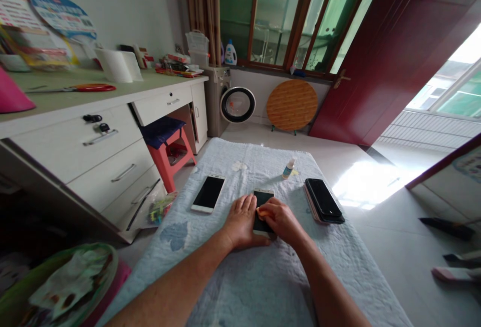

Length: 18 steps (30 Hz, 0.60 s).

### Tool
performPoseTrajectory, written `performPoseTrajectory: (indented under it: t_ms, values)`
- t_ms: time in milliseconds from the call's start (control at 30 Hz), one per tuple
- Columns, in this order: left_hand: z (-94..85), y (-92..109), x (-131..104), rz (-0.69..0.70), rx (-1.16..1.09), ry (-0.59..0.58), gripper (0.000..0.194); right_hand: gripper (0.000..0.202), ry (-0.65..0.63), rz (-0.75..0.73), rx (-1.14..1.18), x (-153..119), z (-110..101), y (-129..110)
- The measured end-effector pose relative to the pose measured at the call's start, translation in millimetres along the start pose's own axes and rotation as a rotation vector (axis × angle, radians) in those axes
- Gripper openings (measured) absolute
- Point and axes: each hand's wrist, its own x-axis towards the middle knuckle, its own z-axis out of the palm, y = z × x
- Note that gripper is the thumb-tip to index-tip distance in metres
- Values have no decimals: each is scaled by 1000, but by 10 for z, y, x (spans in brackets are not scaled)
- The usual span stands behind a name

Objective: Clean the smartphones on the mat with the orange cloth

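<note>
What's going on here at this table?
Someone's left hand rests against a phone lying on a blue quilted cover. Their right hand presses a small orange pad, perhaps cloth or sponge, onto its screen. A white-framed phone lies to the left, a black phone lies to the right, and a small bottle stands beyond the hands.

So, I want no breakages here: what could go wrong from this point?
The small bottle stands upright on the quilted cover, so a bump from the right hand might tip it.
The black phone lies stacked near the cover's right edge and could get nudged off.
The phone under the hands might slide as the orange piece presses it, should the left hand loosen.
</note>
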Motion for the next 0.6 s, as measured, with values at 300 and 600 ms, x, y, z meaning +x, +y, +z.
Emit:
performPoseTrajectory:
  t_ms: [300,600]
  values:
    - [35,38,-107,34,-37,37,99,20,233,204,-139,23,-25,226]
    - [82,-62,-129,172,-111,151,76,19,192,282,-264,157,-41,352]
